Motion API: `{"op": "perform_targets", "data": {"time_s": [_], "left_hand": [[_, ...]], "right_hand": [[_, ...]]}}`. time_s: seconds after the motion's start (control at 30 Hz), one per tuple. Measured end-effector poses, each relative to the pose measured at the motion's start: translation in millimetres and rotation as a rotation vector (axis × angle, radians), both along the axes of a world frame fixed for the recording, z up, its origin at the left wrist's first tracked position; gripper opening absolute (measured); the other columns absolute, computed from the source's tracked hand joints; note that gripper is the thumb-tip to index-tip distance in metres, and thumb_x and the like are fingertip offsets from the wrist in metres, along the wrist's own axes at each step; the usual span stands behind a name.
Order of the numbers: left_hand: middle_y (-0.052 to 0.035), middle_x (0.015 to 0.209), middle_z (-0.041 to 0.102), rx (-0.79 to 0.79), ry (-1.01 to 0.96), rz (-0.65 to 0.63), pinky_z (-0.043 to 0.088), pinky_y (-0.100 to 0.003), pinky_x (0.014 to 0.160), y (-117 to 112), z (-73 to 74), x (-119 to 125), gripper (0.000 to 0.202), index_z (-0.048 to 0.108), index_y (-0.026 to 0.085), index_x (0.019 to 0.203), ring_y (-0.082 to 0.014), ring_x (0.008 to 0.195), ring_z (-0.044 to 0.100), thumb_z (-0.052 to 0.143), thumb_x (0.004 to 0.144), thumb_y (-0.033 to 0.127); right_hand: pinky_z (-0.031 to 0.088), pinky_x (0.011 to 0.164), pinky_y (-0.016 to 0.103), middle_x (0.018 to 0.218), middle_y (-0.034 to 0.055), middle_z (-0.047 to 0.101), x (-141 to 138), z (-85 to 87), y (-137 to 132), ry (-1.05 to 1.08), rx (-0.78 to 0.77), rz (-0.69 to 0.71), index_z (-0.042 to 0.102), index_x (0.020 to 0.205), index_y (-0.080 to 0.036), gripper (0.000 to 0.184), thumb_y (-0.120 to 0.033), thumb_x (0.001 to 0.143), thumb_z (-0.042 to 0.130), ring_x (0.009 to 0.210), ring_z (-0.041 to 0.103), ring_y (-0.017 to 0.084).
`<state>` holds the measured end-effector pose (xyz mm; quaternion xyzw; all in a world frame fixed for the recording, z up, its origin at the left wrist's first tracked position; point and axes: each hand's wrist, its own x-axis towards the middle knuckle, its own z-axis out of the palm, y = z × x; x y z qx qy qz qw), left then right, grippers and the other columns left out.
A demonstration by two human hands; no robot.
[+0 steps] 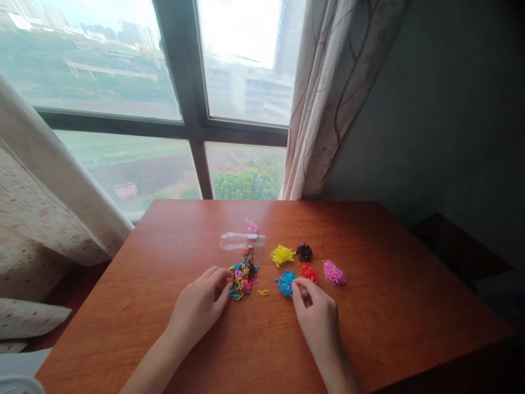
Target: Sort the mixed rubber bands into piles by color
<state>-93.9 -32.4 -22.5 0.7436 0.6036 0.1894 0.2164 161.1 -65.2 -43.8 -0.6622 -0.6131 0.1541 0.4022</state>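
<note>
A pile of mixed-coloured rubber bands [245,275] lies near the middle of the table. At its left edge rests my left hand [202,298], thumb and forefinger slightly apart against the bands. My right hand [315,306] is over the lower right edge of a blue rubber band pile [285,283]. Its thumb and forefinger are pinched together, and whatever is between them is too small to make out. One yellow rubber band [263,293] lies alone between the mixed and blue piles.
Around the blue pile sit yellow [282,255], black [304,251], red [309,272] and pink [334,272] rubber band piles. Behind the mixed pile lies a clear plastic container [238,241] with a purple piece [252,228] by it. The wooden table [164,235] reaches the window.
</note>
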Motion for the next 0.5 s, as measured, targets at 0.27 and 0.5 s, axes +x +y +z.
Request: {"op": "perform_targets", "data": {"time_s": [0.27, 0.5], "left_hand": [[0.0008, 0.090, 0.065, 0.005, 0.015, -0.006, 0.044, -0.025, 0.066, -0.7, -0.1, 0.2, 0.020, 0.062, 0.025, 0.099, -0.0155, 0.075, 0.063, 0.045, 0.093, 0.035], [0.0007, 0.093, 0.066, 0.103, -0.050, 0.015, 0.043, -0.023, 0.064, -0.7, -1.9, 0.4, 0.018, 0.062, 0.024, 0.100, -0.0125, 0.067, 0.058, 0.046, 0.094, 0.031]], "right_hand": [[0.047, 0.063, 0.023, 0.076, 0.0021, 0.072, 5.6, -10.3, -0.2, 0.013, 0.060, 0.014, 0.070, 0.087, -0.021, 0.021, -0.034, 0.093, 0.054, 0.064, 0.066, 0.016], [0.046, 0.055, 0.020, 0.066, -0.0004, 0.066, -3.1, 0.8, -1.0, 0.138, 0.042, 0.038, 0.070, 0.083, -0.020, 0.023, -0.035, 0.092, 0.055, 0.056, 0.061, 0.014]]}}
